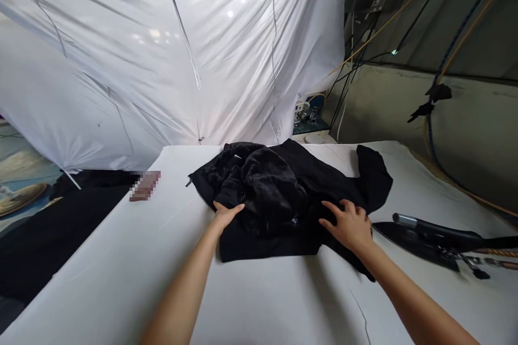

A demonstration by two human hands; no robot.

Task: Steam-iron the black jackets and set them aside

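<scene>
A black jacket [279, 188] with a plush, furry lining lies bunched on the white table, one sleeve [374, 175] bent toward the back right. A zipper end pokes out at its left corner. My left hand [226, 216] is at the jacket's left front edge, thumb on the cloth and the other fingers mostly hidden in the fabric, which it grips. Over the right part of the jacket, my right hand [350, 223] rests with its fingers spread and bent, touching the cloth. A small white label [295, 221] shows on the lining.
On the right of the white table [259, 302] lies a black iron [429, 242] with its hose and cord. A blurred-out reddish item [145, 186] sits at the left edge. Dark cloth [68, 221] is beyond it. White sheeting [182, 64] hangs behind; cables [439, 75] hang at right.
</scene>
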